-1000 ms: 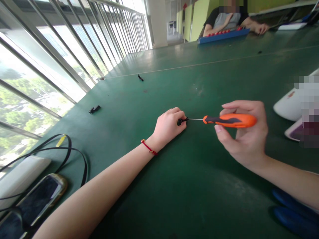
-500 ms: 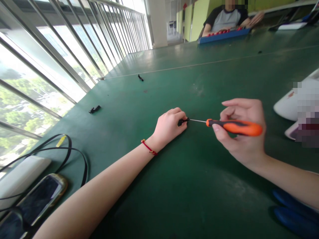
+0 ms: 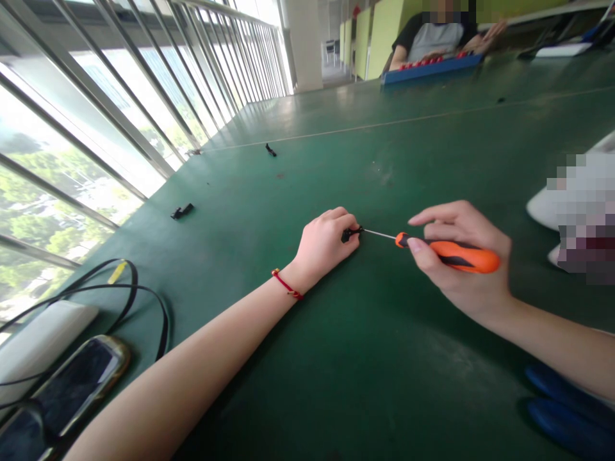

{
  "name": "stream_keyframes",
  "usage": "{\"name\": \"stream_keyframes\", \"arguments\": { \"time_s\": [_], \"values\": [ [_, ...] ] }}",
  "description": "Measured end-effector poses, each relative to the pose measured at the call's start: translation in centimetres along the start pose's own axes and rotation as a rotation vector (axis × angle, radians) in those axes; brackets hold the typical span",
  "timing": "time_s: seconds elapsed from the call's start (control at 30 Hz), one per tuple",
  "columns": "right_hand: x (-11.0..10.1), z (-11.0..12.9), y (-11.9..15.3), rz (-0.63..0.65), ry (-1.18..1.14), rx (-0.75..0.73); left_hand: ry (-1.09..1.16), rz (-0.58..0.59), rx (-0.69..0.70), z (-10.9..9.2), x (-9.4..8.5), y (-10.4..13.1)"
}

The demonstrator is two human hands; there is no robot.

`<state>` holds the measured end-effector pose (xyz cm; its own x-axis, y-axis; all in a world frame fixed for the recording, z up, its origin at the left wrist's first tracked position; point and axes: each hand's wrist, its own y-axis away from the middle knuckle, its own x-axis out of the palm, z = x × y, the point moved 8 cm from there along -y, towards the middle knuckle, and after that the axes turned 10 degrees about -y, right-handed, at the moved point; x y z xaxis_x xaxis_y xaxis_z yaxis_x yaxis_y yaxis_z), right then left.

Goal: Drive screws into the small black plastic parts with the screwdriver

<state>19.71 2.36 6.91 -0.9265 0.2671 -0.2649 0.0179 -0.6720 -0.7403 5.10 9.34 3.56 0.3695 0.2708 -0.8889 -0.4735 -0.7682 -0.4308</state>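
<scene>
Screwdriver (image 3: 473, 258) at black part (image 3: 352, 234)
Left hand (image 3: 325, 240) pinches the part; right hand (image 3: 475, 293) loosely clasps the screwdriver, forefinger lifted.

Lighting: daylight, entering from the left through the railing (image 3: 148, 75); trees (image 3: 24, 227) beyond appear washed out. Counter (image 3: 336, 378): pale sheen at far end, near end dim; soft shadow below right hand (image 3: 473, 291). Definition: small black part (image 3: 352, 235) lacks detail. Distortion: wide-angle stretch toward edges. Pixelation: right edge, top.

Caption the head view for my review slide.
The left hand pinches a small black part; the right hand holds an orange screwdriver pointed at it.
</scene>
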Motion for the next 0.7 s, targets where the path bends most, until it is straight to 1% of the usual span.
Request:
{"name": "stream_keyframes", "arguments": {
  "time_s": [0.1, 0.23, 0.3, 0.37, 0.43, 0.5, 0.57, 0.7],
  "values": [
    [0.21, 0.19, 0.13, 0.023, 0.032, 0.022, -0.001, 0.003, 0.013, -0.06, 0.03, -0.04],
    [-0.39, 0.59, -0.03, -0.082, -0.053, -0.063, -0.01, 0.005, 0.02, -0.13, 0.02, -0.06],
    [-0.6, 0.39, -0.14, -0.107, -0.116, -0.074, -0.011, 0.003, 0.014, -0.12, 0.0, -0.05],
    [-0.34, 0.02, -0.21, -0.064, -0.12, -0.026, -0.007, 0.004, 0.011, -0.1, 0.01, -0.03],
    [-0.05, -0.02, -0.16, -0.016, -0.05, 0.014, 0.0, 0.003, 0.013, -0.09, 0.05, -0.03],
    [0.08, 0.15, -0.06, 0.003, 0.008, 0.029, 0.002, 0.0, 0.017, -0.07, 0.08, -0.05],
    [-0.08, 0.37, -0.04, -0.028, 0.001, 0.006, -0.002, -0.003, 0.018, -0.04, 0.1, -0.07],
    [-0.76, 0.43, -0.13, -0.132, -0.092, -0.086, -0.011, -0.007, 0.016, 0.0, 0.08, -0.07]
  ]
}}
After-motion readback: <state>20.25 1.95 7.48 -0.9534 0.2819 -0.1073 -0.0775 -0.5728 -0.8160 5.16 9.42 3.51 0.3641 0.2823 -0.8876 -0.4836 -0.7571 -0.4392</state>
